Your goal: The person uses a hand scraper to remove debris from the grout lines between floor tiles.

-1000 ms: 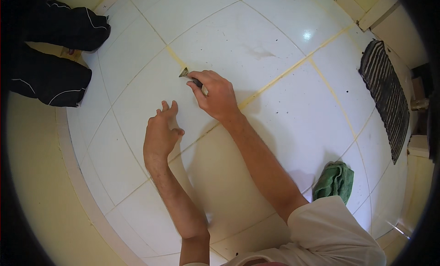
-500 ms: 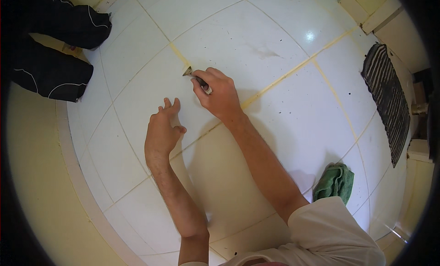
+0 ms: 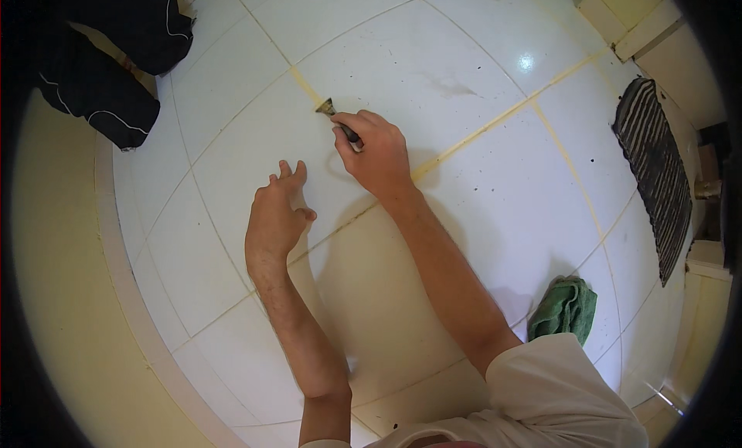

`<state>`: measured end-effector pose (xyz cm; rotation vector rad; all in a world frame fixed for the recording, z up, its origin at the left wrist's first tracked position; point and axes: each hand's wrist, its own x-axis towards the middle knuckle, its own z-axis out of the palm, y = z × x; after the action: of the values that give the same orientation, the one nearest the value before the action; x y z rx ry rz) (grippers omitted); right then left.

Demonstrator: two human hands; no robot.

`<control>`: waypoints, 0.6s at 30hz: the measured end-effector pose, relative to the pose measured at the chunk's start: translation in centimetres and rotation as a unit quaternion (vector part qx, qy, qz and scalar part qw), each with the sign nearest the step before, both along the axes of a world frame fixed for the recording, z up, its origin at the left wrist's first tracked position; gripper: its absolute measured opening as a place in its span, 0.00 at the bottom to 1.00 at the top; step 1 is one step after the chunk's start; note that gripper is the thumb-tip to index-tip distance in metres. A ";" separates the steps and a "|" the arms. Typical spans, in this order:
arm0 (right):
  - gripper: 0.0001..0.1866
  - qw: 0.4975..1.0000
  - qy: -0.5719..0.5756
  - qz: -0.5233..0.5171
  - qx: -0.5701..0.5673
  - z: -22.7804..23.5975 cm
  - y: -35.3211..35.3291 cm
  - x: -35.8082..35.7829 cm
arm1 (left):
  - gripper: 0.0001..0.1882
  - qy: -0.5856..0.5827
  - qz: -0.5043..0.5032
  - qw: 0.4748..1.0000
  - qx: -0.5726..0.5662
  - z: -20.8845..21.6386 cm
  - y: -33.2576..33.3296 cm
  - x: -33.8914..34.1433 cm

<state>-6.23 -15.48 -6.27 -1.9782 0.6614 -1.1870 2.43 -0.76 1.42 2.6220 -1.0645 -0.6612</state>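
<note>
My right hand [image 3: 377, 154] grips a small putty knife [image 3: 326, 106] by its dark handle. Its flared blade meets the lower end of a short yellowish grout line [image 3: 304, 84] between white floor tiles. Beside it, to the left and nearer to me, my left hand [image 3: 274, 216] holds nothing, its fingers apart and bent. Whether that hand touches the floor, I cannot tell. A longer yellowish grout line [image 3: 487, 128] passes just right of my right wrist.
A crumpled green cloth [image 3: 564, 309] lies near my right elbow. At the right is a black-and-grey striped mat [image 3: 655, 170]. Black fabric shapes with white piping, like trouser legs [image 3: 116, 93], show at upper left. Dark crumbs dot the white tiles [image 3: 502, 224]. A pale wall [image 3: 62, 293] curves along the left.
The putty knife has turned in my right hand and its blade has shifted slightly away and to the right. My left hand has barely moved. The black fabric shapes have shifted upward.
</note>
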 end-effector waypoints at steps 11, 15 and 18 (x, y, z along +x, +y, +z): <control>0.16 1.000 0.016 0.025 0.011 0.0 -0.1 -0.4 | 0.48 -0.007 -0.006 1.000 -0.013 -0.2 0.1 0.1; 0.14 0.999 0.034 0.037 -0.006 -0.2 -0.1 -0.4 | 0.48 -0.010 -0.009 1.000 -0.011 -0.2 0.1 0.1; 0.13 0.999 0.008 0.037 -0.003 -0.1 -0.1 -0.3 | 0.48 -0.012 -0.008 1.000 -0.006 -0.1 0.1 0.1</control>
<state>-6.51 -15.60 -6.41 -2.0013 0.5896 -1.1309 2.51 -0.71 1.30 2.6198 -1.0928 -0.6266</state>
